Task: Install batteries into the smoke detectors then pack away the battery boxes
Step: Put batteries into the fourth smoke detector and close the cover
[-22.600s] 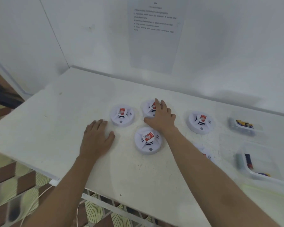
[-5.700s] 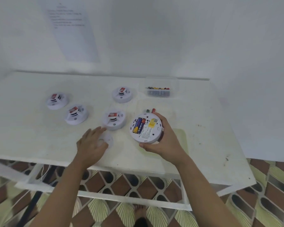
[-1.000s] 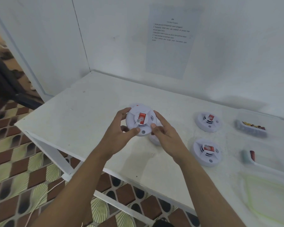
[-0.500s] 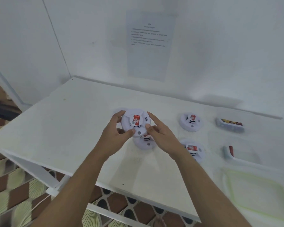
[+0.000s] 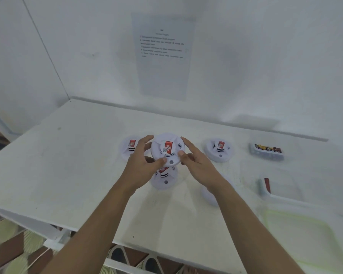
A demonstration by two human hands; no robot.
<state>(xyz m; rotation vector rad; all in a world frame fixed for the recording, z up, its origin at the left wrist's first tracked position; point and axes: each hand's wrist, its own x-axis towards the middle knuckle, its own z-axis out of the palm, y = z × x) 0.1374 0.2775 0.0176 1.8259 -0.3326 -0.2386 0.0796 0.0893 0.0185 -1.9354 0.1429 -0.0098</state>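
Between the two hands, lifted clear of the table (image 5: 77, 165), was the held detector (image 5: 167, 149), a white smoke detector turned face up with its red label showing. In the head view, the left hand (image 5: 141, 167) gripped its left rim, thumb laid on the near edge and fingers curled round the far side. The right hand (image 5: 198, 165) met it from the other side, thumb pressed on the near rim and fingers only loosely bent along the right edge, so its pinch looked the lighter one.

Directly below the hands another detector (image 5: 163, 178) lay on the table. A third detector (image 5: 129, 147) showed just beyond the left hand's fingers, and a fourth detector (image 5: 219, 150) stood to the right of the right hand. A pale round shape (image 5: 207, 194) under the right forearm was too hidden to name. Well out to the right of the right hand were the battery box (image 5: 266, 152) holding batteries, a nearer box (image 5: 279, 191) with one red battery visible, and a greenish lid (image 5: 297, 234).

The step looked like closing this unit up or setting it down finished. Whether batteries sat inside could not be seen from this side. Doing it well would call for even pressure from both hands across the rim, with the body level and the thumbs off the raised centre. The unit would then go sideways to a bare patch, not onto the detector beneath. Both boxes lay open, so packing seemed to remain.
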